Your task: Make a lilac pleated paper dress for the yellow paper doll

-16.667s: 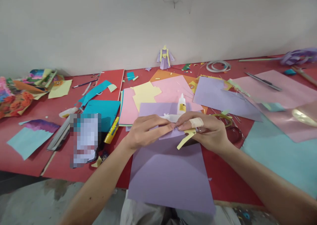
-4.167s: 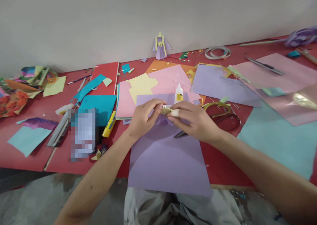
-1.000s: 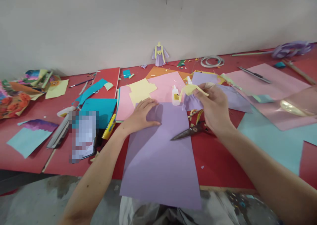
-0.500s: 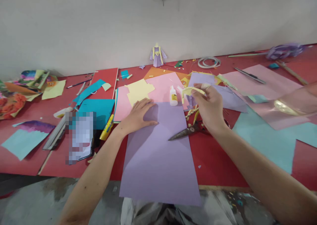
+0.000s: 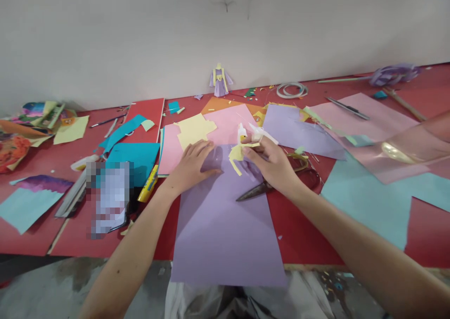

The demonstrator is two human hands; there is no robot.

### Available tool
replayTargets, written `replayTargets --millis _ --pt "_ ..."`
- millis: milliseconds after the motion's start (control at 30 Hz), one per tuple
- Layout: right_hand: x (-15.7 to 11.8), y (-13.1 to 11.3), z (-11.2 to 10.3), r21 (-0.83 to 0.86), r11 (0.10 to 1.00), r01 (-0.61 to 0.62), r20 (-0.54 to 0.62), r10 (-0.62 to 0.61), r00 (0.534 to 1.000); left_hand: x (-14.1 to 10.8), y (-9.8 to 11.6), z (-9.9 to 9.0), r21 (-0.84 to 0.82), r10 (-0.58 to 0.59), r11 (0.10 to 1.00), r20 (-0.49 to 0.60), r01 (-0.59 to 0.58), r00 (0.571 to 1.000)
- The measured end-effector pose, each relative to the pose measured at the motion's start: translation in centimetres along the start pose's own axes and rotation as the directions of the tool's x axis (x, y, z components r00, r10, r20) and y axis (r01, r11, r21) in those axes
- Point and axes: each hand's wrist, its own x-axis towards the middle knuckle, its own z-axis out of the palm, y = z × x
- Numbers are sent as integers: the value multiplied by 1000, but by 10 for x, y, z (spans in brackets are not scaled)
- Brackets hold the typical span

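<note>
The right hand pinches a small crafted piece of pale yellow and purple paper between thumb and fingers; it holds the piece near one side, so its yellow strip hangs free, probably to avoid crushing the thin paper. This piece is just above the upper right part of a large rectangular sheet of purple paper, whose near end passes over the front edge of the red tabletop. The left hand lies at the sheet's far left corner, the fingers spread and gripping nothing, perhaps to steady the sheet. The dark metal scissors rest across the sheet's right edge, their handles toward the right hand, which seems convenient for picking up. A small white plastic bottle stands behind the held piece, partly hidden. At the back edge of the tabletop, a purple-and-yellow paper figure stands upright by the wall, maybe leaning on it for support.
</note>
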Motion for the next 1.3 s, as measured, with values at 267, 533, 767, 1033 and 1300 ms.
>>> replayTargets --millis 267,533,767,1033,1300 --pt "9 16 -7 5 989 -145 -40 145 989 4 -2 -9 -130 -139 985 -205 114 969" --pt "11 16 -12 -12 988 -156 -80 155 985 9 2 -15 -371 -290 916 -353 151 890" --pt "12 20 -10 27 989 -143 -75 145 987 11 -4 -18 -513 -407 843 -408 164 817" --pt "11 21 -10 28 992 -123 -71 125 990 -39 34 -50 -498 -467 827 -354 260 810" --pt "12 22 -9 33 993 -117 -72 119 990 -109 58 0 -835 -746 503 -289 222 600"
